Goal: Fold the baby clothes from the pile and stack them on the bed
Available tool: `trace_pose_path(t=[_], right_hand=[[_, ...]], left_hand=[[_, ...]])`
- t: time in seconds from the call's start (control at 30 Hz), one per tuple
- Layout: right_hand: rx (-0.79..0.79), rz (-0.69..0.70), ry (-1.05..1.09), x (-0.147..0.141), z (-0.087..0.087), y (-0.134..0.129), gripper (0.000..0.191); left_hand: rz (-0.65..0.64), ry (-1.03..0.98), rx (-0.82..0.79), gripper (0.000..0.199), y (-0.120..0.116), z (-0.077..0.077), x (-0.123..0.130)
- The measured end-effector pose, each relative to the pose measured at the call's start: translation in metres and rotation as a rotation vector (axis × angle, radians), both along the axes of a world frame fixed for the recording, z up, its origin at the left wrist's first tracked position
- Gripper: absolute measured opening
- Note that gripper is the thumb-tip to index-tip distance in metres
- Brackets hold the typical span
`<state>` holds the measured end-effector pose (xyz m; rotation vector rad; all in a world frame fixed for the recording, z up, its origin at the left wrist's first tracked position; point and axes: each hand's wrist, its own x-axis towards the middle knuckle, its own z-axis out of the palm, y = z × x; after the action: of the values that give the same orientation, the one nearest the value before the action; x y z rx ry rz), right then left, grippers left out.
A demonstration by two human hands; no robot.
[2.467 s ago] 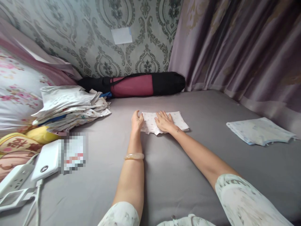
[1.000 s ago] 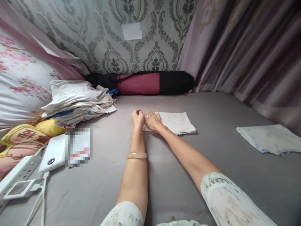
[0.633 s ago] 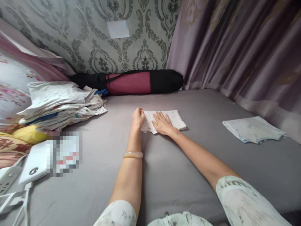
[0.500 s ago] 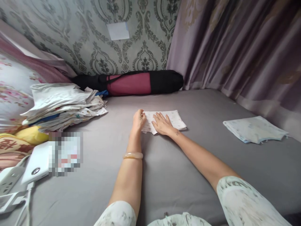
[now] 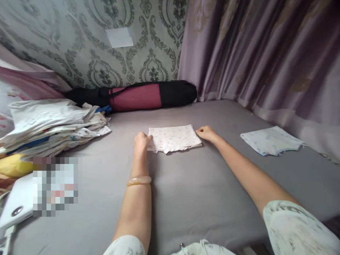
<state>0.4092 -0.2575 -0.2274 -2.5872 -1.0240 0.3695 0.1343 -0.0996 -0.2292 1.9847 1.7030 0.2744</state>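
Observation:
A folded white garment [image 5: 174, 139] with a small pale print lies flat on the grey bed sheet, its near edge uneven. My left hand [image 5: 142, 141] is closed on its left edge, thumb on top and fingers curled out of sight. At the opposite side my right hand [image 5: 208, 134] is pinched, with its fingertips at the garment's right edge. How much fabric lies between those fingertips is hard to see. Off to the right rests another folded light garment [image 5: 272, 141] with bluish edges, apart from my hands.
A pile of clothes [image 5: 53, 124] is stacked at the left. Nearer on that side are a white power bank [image 5: 22, 198] with a cable and a blurred-out item. A black and maroon long bag [image 5: 135, 96] lies along the wall, beside a purple curtain [image 5: 239, 53].
My right hand has gone from lying flat on the garment to a pinch at its right edge. My left hand stays at the left edge. The view has turned slightly right.

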Motion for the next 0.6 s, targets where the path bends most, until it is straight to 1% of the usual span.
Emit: trace_pose_path(t=[0.1,0.23,0.4,0.5,0.6], right_hand=[[-0.016,0.024,0.040,-0.004,-0.003,0.003,0.030],[-0.059,0.007,0.038,-0.012,-0.004,0.009,0.026],[0.019,0.030,0.105,-0.017,-0.002,0.010,0.021],[0.077,0.038,0.154,-0.018,-0.002,0.010,0.018],[0.100,-0.007,0.200,-0.017,-0.001,0.011,0.020]], left_hand=[[0.014,-0.006,-0.026,0.019,0.001,0.000,0.001],[0.039,-0.017,-0.032,0.017,0.003,-0.003,0.002],[0.022,-0.089,0.006,0.012,0.001,-0.003,0.005],[0.034,-0.141,0.050,0.009,-0.001,-0.002,0.005],[0.052,-0.196,-0.001,0.008,-0.001,-0.002,0.002]])
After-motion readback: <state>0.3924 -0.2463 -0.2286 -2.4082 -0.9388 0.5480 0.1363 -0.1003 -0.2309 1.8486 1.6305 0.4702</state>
